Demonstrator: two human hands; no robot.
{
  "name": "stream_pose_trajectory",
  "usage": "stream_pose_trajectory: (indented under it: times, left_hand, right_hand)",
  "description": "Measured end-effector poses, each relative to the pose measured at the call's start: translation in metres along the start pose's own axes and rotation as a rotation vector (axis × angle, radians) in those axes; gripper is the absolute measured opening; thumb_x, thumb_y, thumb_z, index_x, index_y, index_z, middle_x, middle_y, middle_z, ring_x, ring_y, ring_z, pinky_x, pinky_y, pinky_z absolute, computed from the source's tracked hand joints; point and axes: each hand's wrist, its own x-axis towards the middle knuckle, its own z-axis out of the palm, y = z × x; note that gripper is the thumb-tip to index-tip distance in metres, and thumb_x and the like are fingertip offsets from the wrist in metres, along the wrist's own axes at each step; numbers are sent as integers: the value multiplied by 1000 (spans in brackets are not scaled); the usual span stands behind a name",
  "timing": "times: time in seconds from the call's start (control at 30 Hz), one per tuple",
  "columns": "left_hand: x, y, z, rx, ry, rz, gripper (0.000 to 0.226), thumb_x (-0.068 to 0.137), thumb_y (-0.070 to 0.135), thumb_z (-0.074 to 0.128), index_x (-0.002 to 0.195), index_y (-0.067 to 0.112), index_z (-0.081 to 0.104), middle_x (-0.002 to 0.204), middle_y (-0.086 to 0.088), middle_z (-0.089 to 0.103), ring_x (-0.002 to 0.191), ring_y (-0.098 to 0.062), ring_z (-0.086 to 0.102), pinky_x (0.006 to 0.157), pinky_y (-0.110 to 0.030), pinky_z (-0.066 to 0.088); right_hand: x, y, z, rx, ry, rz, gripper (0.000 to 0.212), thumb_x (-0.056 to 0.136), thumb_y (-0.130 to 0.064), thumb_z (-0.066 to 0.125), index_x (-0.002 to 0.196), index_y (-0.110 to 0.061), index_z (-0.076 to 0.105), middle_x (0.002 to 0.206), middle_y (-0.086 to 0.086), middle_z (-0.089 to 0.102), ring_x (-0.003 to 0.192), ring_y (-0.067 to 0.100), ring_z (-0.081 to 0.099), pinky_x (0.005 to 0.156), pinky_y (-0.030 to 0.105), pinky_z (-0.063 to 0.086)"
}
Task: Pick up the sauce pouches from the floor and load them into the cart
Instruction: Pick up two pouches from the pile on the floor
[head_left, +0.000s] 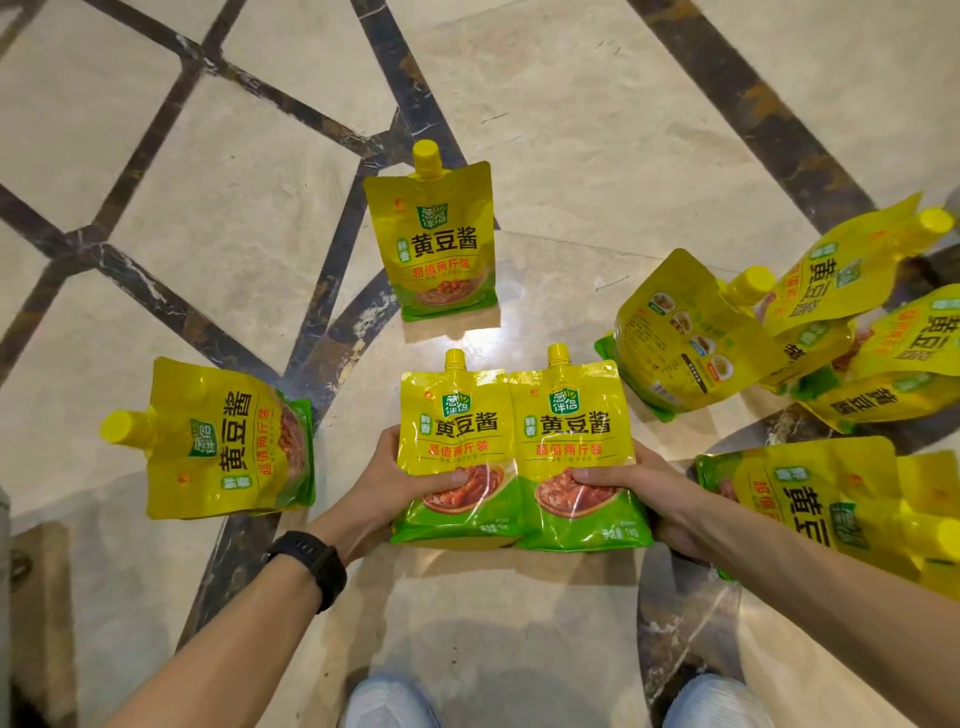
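Left hand (375, 484) is gripping left pouch (457, 415), right hand (658, 498) right pouch (571, 415), both reading 黄豆酱 1kg; beyond this pair one standing pouch (436, 244), leftward one lying pouch (223, 447), rightward an uncounted heap (696, 332)

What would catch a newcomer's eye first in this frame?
Two bright yellow pouches held side by side at centre: the left-hand pouch gripped by the left hand, the right-hand pouch by the right hand. Beyond them a lone pouch sits on the floor; a heap of pouches lies at right.
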Motion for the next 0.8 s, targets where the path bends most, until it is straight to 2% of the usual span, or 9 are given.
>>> stream_pose_trajectory:
  times: [0.07,0.17,0.3,0.5,0.63,0.8]
  left_hand:
    - [-1,-1,3,-2,32,18,109,43,25,101,135,14,44,120,-8,70,103,-21,72,74,-29,60]
    - [2,-5,1,4,31,44,110,43,30,101,136,13,45,120,-7,71,103,-20,72,74,-27,59]
    - [3,-7,-2,-17,3,32,107,46,30,99,138,15,45,123,-9,70,107,-23,71,79,-32,60]
    - [1,-7,-3,-22,-8,19,107,49,33,100,139,19,45,125,-6,70,114,-24,68,98,-49,55]
    - [0,-6,-5,-52,-38,-18,106,51,28,101,141,19,44,126,-8,69,114,-28,68,96,-53,54]
    - [-1,-7,-5,-73,-43,-28,104,52,27,101,139,20,46,125,-8,70,112,-29,69,95,-54,55]
  right_hand:
    - [2,0,0,4,17,0,60,66,-11,85,121,-20,61,107,7,75,99,30,72,91,50,56]
    - [3,0,-2,-16,18,-4,64,61,-15,87,119,-20,62,107,7,75,100,31,71,93,52,54]
    - [2,0,-3,-23,13,-3,65,60,-17,87,120,-19,61,108,8,75,101,31,71,95,53,52]
    - [0,-2,1,-19,12,1,67,58,-15,87,120,-18,61,108,10,75,99,32,71,92,52,54]
    - [-3,-4,3,-7,22,-5,53,69,-7,83,117,-17,61,104,10,75,95,31,72,80,44,59]
    - [-8,-6,6,-14,31,-16,48,72,-6,82,114,-18,62,104,9,76,95,30,72,83,45,58]
